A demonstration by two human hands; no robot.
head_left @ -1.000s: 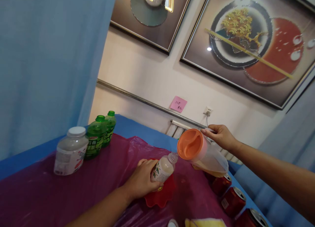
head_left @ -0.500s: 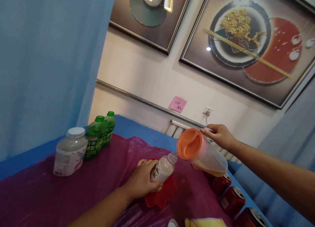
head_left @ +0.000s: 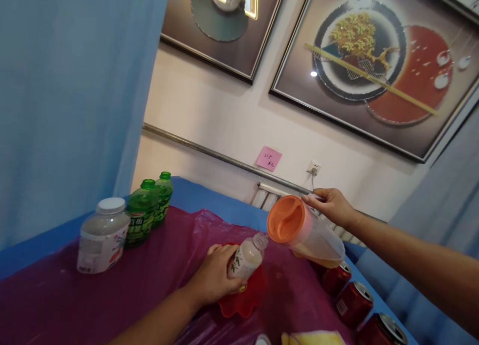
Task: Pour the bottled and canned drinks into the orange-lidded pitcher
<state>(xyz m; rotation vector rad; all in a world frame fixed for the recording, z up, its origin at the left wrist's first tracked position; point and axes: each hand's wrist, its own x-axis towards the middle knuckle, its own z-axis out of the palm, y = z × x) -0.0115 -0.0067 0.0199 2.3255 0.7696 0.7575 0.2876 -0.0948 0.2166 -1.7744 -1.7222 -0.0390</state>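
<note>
My left hand (head_left: pixel 217 272) is wrapped round a small clear bottle (head_left: pixel 247 257) with a leaf-printed label, tilted to the right above a red scalloped dish (head_left: pixel 243 302). Pale liquid shows inside the bottle, and its mouth has no cap. Up on the right, my right hand (head_left: pixel 331 205) grips the handle of a translucent pitcher (head_left: pixel 318 237) with an orange lid (head_left: pixel 286 219). The pitcher lies tipped to the left, some yellowish liquid along its lower side. Its lidded end is right beside the bottle's mouth; whether liquid flows between them I cannot make out.
A white-capped jar (head_left: pixel 103 240) and two green bottles (head_left: pixel 140 212) stand at the left. Several red cans (head_left: pixel 354 305) line the right edge. A yellow cloth (head_left: pixel 312 338) and a white cap-like object (head_left: pixel 262 340) lie at the front. Purple plastic sheeting (head_left: pixel 149 290) covers the blue table.
The view has shifted slightly. Both hands keep their grips, and the bottle and pitcher stay in nearly the same tilted positions.
</note>
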